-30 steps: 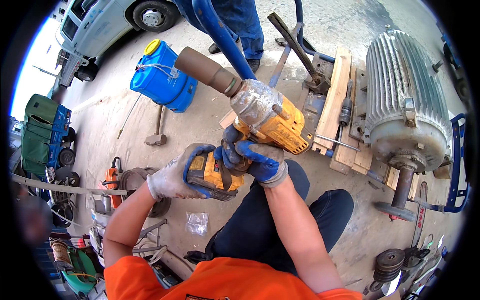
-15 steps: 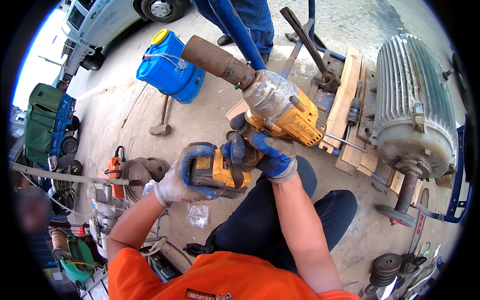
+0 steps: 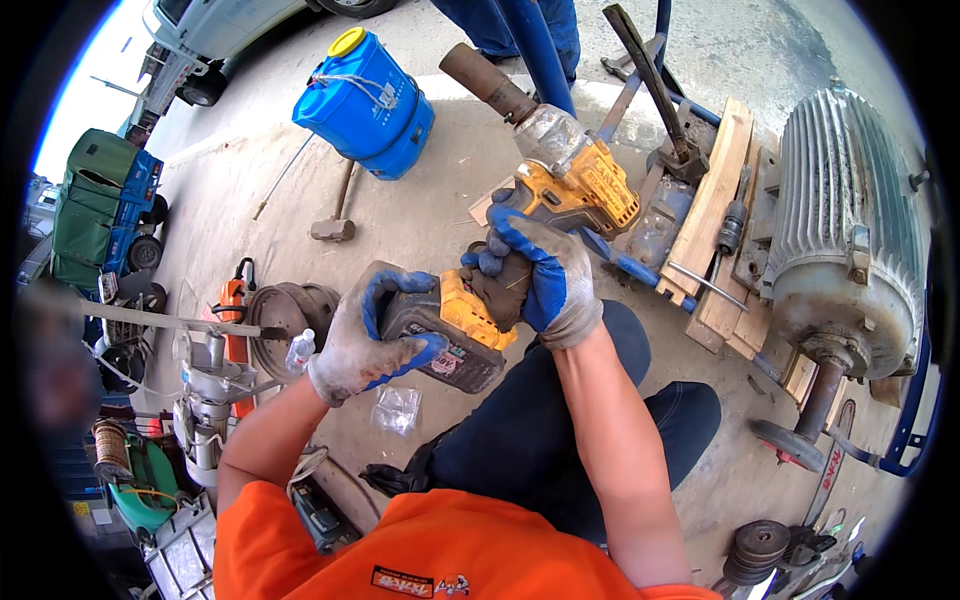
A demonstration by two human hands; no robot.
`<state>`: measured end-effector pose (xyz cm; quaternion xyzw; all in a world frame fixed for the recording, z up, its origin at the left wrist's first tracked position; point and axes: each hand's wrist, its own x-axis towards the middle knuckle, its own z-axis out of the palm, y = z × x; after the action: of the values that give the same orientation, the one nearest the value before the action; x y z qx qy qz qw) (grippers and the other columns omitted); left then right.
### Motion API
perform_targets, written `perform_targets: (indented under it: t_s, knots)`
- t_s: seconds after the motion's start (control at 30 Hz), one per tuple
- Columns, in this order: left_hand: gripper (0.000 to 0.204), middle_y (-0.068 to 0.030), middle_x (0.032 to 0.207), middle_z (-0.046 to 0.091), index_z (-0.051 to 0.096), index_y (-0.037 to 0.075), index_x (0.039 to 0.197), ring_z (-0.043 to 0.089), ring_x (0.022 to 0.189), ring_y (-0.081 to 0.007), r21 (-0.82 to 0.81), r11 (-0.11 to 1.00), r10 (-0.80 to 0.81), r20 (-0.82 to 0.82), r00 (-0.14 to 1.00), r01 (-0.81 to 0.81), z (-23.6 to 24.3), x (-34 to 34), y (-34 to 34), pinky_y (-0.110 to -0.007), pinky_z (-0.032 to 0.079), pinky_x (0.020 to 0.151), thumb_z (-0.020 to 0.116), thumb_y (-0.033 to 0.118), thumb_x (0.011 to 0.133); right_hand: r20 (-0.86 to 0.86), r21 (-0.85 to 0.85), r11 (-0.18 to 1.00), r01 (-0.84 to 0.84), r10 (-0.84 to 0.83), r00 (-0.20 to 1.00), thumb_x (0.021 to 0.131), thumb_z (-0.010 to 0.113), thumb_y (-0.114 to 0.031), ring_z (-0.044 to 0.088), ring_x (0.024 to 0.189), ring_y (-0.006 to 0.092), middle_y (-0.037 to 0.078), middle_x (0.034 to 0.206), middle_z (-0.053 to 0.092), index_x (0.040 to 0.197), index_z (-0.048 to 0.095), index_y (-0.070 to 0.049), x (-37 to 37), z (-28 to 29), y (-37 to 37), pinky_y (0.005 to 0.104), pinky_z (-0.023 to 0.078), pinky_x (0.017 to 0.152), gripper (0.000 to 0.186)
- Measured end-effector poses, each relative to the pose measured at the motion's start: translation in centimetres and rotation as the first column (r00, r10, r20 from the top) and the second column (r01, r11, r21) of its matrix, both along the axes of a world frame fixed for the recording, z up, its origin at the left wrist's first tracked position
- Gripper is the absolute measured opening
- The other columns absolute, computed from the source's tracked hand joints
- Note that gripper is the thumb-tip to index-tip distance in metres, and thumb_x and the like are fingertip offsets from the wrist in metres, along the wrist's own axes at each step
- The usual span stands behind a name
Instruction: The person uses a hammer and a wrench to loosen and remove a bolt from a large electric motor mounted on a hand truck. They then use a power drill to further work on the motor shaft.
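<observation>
Both my hands, in grey and blue work gloves, are closed on a worn yellow cordless impact wrench. Around its dark battery pack, at the near end, are the fingers of my left hand. My right hand is wrapped round the handle, so the grip and trigger are mostly hidden. From the nose a long rusty socket points up and left, away from me. The tool is held above my bent legs, tilted.
At right a large grey electric motor lies beside wooden planks on a blue frame. A blue tank and a sledgehammer stand or lie ahead. An orange chainsaw is left; another person's legs are beyond.
The wrench has tipped: its nose end has moved away and rightward, and more of the battery's face shows. Both hands keep their hold. My view has shifted slightly.
</observation>
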<state>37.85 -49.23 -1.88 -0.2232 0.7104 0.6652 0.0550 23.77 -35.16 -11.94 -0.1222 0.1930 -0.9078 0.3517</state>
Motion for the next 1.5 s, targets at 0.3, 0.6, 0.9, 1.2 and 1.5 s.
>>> perform_targets:
  t_s: [0.3, 0.6, 0.9, 1.2, 1.5]
  knots:
    - [0.066, -0.0102, 0.116, 0.058, 0.050, -0.001, 0.121, 0.058, 0.106, -0.0170, 0.109, 0.991, 0.082, -0.007, 0.997, -0.080, 0.8, 2.5, -1.4, -0.031, 0.049, 0.093, 0.086, 0.013, 0.067, 0.075, -0.007, 0.990, -0.141, 0.141, 0.987, 0.086, 0.063, -0.004, 0.064, 0.077, 0.0167, 0.012, 0.089, 0.064, 0.113, 0.060, 0.006, 1.4, 0.2, -1.3, 0.0313, 0.055, 0.073, 0.029]
    - [0.059, -0.0122, 0.121, 0.056, 0.050, -0.002, 0.117, 0.057, 0.108, -0.0169, -0.017, 0.999, -0.047, -0.010, 0.999, 0.047, 0.8, 2.7, -1.9, -0.032, 0.046, 0.097, 0.083, 0.008, 0.069, -0.658, 0.095, 0.965, 0.244, -0.124, 0.743, 0.090, 0.057, -0.004, 0.064, 0.075, 0.0206, 0.012, 0.089, 0.063, 0.111, 0.060, 0.009, 1.2, 0.0, -0.6, 0.0356, 0.056, 0.074, 0.026]
    - [0.075, -0.0173, 0.123, 0.053, 0.044, 0.001, 0.128, 0.055, 0.112, -0.0238, -0.366, 0.891, -0.291, -0.007, 0.957, 0.268, -0.7, 1.7, -2.2, -0.035, 0.044, 0.097, 0.084, 0.015, 0.065, -0.210, 0.185, 0.982, -0.027, 0.067, 0.975, 0.090, 0.061, -0.012, 0.064, 0.074, 0.0219, 0.015, 0.087, 0.064, 0.110, 0.060, 0.013, 1.1, 0.8, 0.2, 0.0371, 0.055, 0.074, 0.032]
    - [0.103, -0.0285, 0.130, 0.043, 0.026, -0.004, 0.141, 0.046, 0.121, -0.0394, -0.621, 0.353, -0.627, 0.399, 0.670, 0.700, 1.1, -3.0, -0.3, -0.045, 0.034, 0.106, 0.080, 0.041, 0.065, -0.376, 0.218, 0.965, 0.149, -0.058, 0.925, 0.088, 0.062, -0.014, 0.062, 0.067, 0.0198, 0.013, 0.077, 0.063, 0.100, 0.064, 0.011, 1.0, 1.0, 0.8, 0.0330, 0.053, 0.064, 0.028]
    - [0.086, -0.0216, 0.113, 0.053, 0.040, 0.001, 0.133, 0.055, 0.106, -0.0353, -0.464, 0.409, -0.585, 0.527, 0.616, 0.785, 2.8, -4.9, 0.1, -0.042, 0.045, 0.091, 0.081, 0.030, 0.063, -0.090, 0.286, 0.952, -0.108, 0.139, 0.986, 0.077, 0.074, -0.002, 0.062, 0.060, 0.0138, 0.009, 0.080, 0.064, 0.100, 0.062, 0.003, -0.6, 2.8, 1.4, 0.0269, 0.052, 0.054, 0.027]
